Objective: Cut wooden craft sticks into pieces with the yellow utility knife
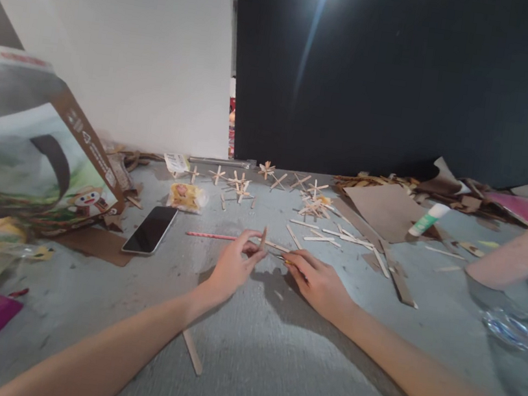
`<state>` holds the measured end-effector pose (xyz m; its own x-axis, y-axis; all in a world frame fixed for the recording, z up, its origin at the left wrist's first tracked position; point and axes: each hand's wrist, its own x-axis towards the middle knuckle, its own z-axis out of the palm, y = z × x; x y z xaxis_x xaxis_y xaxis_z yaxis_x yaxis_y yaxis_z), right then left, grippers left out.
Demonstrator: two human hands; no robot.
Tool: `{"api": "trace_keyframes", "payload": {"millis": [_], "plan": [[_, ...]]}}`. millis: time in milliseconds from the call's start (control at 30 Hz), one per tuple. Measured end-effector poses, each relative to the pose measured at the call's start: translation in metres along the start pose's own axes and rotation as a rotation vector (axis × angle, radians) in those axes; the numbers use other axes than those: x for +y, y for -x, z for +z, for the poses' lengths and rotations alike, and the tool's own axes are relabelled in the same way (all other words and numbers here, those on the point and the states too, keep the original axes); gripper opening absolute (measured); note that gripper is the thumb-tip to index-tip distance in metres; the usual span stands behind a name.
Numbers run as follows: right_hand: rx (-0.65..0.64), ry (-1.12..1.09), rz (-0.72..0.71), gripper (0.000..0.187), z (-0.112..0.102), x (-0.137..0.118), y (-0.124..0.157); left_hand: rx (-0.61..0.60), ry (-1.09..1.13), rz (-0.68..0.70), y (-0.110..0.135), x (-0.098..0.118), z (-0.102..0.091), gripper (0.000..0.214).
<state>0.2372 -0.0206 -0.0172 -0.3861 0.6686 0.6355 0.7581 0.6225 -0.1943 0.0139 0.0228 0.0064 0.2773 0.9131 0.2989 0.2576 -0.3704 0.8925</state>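
My left hand is closed, its thumb and fingers pinching a wooden craft stick that points upward. A second craft stick reaches sideways from there to the fingers of my right hand. My right hand is closed around a slim tool with a yellow part and a thin metal tip; its exact kind is too small to tell. Just left of the left fingers lies a red-and-white pencil. One loose craft stick rests by my left forearm, partly beneath it.
Star shapes of crossed sticks stand at the back, with loose sticks to the right. A phone, a yellow packet and a large bag are leftward. A glue stick, cardboard and pink bottle lie right.
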Motion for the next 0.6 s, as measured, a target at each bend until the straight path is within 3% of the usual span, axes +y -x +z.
{"api": "trace_keyframes", "payload": {"millis": [133,233,433,600], "plan": [[-0.089,0.195,0.007,0.029,-0.005,-0.001,0.001,0.065,-0.032,-0.017,-0.003,-0.006,0.0,0.017],[-0.203,0.3,0.091,0.032,-0.009,-0.004,0.0,0.073,-0.017,-0.01,-0.005,-0.009,0.0,0.012],[-0.361,0.311,0.282,0.052,-0.018,-0.019,-0.006,0.041,-0.201,0.098,-0.007,-0.013,-0.003,0.017],[-0.58,0.363,0.396,0.041,-0.03,-0.035,-0.015,0.033,-0.292,0.038,-0.009,-0.016,-0.002,0.018]]}}
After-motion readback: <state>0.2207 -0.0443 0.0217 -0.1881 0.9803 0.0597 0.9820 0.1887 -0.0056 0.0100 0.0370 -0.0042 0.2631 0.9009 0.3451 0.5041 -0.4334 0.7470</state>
